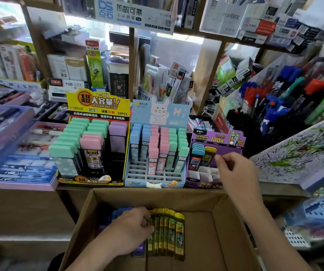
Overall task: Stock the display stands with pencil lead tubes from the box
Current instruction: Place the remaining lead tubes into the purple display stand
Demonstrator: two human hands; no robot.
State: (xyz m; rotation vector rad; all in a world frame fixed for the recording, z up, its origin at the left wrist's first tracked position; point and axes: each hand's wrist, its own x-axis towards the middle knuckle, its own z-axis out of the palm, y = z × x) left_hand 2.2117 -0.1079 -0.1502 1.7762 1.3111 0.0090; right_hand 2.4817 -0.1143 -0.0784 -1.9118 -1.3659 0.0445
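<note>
A cardboard box (223,227) sits open below the shelf edge. In it lies a row of yellow pencil lead tubes (172,233), with blue tubes (121,212) to their left, partly hidden. My left hand (131,229) is inside the box, its fingers curled round the leftmost yellow tubes. On the shelf stands a purple display stand (219,138) holding blue-capped tubes (197,151) and one yellow tube (208,155); its front slots are bare. My right hand (235,173) hovers over this stand just right of the yellow tube, fingers loosely curled, nothing visible in them.
Left of the purple stand are a blue bunny stand (157,178) with blue, pink and green tubes, and a yellow-and-black stand (96,106) with larger cases. Pen trays (18,173) lie at left. A scribbled test pad (302,153) and pen racks (294,94) crowd the right.
</note>
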